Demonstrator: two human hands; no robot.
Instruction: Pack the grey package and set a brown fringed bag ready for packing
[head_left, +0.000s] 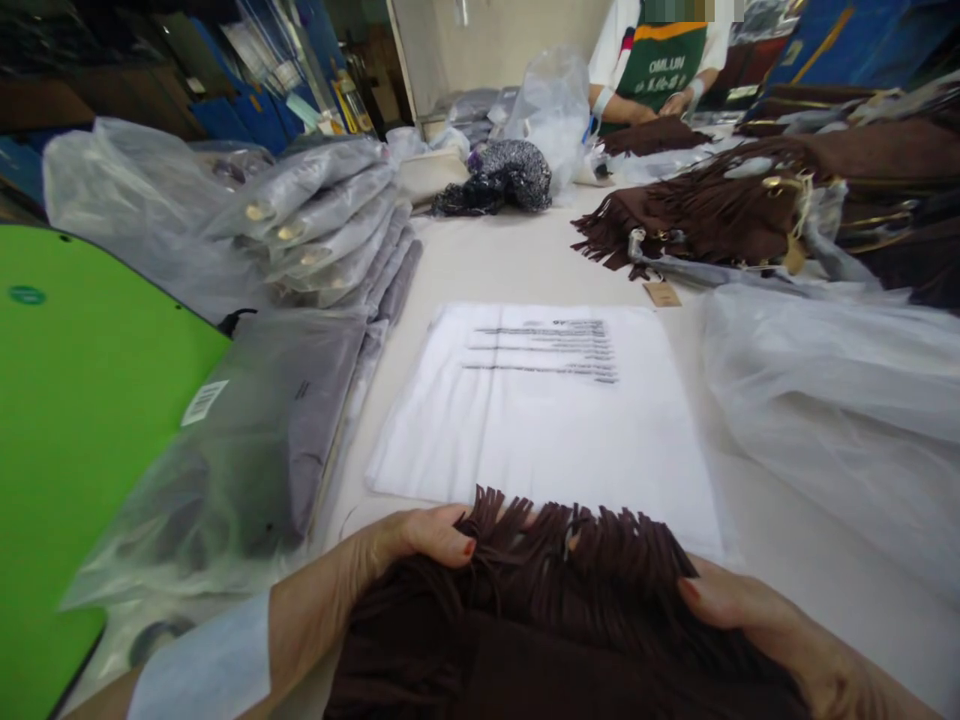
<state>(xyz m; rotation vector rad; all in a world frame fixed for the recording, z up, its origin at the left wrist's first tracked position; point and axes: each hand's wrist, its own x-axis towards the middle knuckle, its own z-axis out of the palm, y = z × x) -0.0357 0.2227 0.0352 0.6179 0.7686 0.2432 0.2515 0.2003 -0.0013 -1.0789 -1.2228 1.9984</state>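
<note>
A dark brown fringed bag (570, 640) fills the bottom middle of the head view, its fringe pointing away from me. My left hand (427, 540) grips its left side, thumb on top of the fringe. On the opposite side my right hand (739, 600) holds it the same way, thumb on top. The other fingers of both hands are mostly hidden under the bag. Just beyond the fringe, a white plastic bag (540, 430) printed with dark text lies flat on the table.
On the left, grey goods in clear bags (322, 230) are stacked beside a green panel (90, 400). More brown fringed bags (720, 210) lie at the right, behind loose clear plastic (840, 400). A black shiny bundle (510, 178) sits further back. Across the table stands a person in a green apron (667, 65).
</note>
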